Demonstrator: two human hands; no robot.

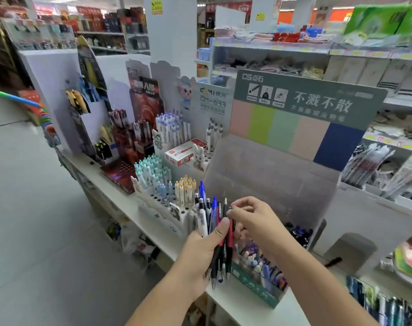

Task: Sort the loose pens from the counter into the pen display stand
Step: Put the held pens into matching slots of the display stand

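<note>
My left hand (204,245) grips a bundle of pens (215,228) upright, thumb pressed across the front of them, fingers wrapped behind. I can make out a white pen with a barcode label, blue ones, black ones and a red one, tips pointing down below my palm. My right hand (254,222) reaches over the top of the bundle, and its fingertips (235,205) pinch the upper end of one dark pen there. Both hands hover above the white counter (245,307), just in front of the pen display stand (294,137) with its grey-green header and pastel colour panels. The lower tray of that stand, beside my right wrist, already holds a jumble of blue and purple pens, though the blur keeps me from counting them. To the left sits a white holder (162,201) with teal, blue and yellow-capped pens standing in its holes. Behind it lies a red and white box (185,152).
</note>
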